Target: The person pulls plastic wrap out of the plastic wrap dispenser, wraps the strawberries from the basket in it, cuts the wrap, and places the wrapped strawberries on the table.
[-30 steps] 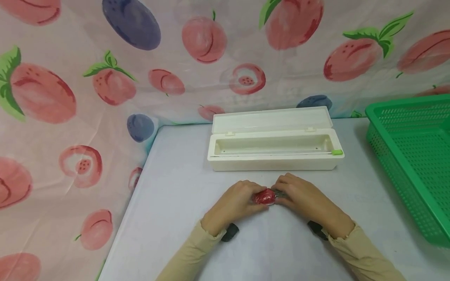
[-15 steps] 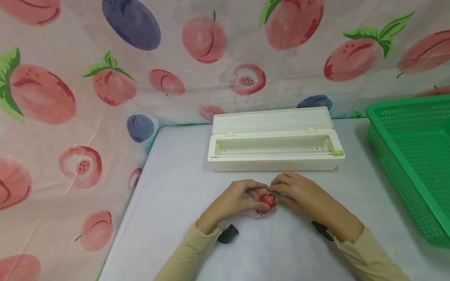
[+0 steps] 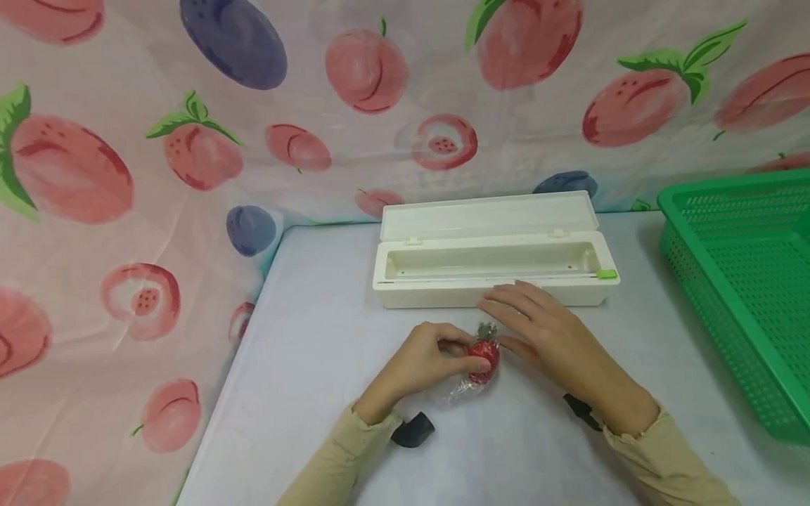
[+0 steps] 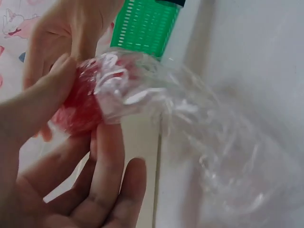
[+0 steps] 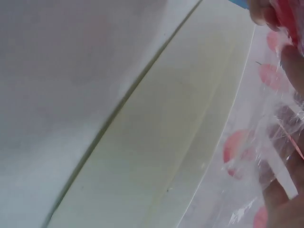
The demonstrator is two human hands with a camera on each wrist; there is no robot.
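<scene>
My left hand (image 3: 430, 358) pinches a red strawberry (image 3: 483, 362) with a green leafy top between thumb and fingers. Clear plastic film (image 4: 209, 137) is wrapped around the fruit and trails off loosely in the left wrist view, where the red flesh (image 4: 85, 107) shows through it. My right hand (image 3: 550, 344) is just right of the strawberry, its fingers extended; whether the thumb touches the film cannot be told. In front of both hands lies a long white film-cutter box (image 3: 487, 296), its lid (image 3: 487, 216) raised and a green slider (image 3: 606, 274) at its right end.
A green perforated basket (image 3: 702, 295) stands at the right side of the white table (image 3: 316, 337). Fruit-printed cloth (image 3: 354, 147) hangs behind and along the left. Black wrist-worn devices (image 3: 413, 430) sit under the wrists.
The strawberry has turned from lying sideways to its leafy top pointing away. My right hand has let go of the leafy end and moved up and right, its fingers spreading.
</scene>
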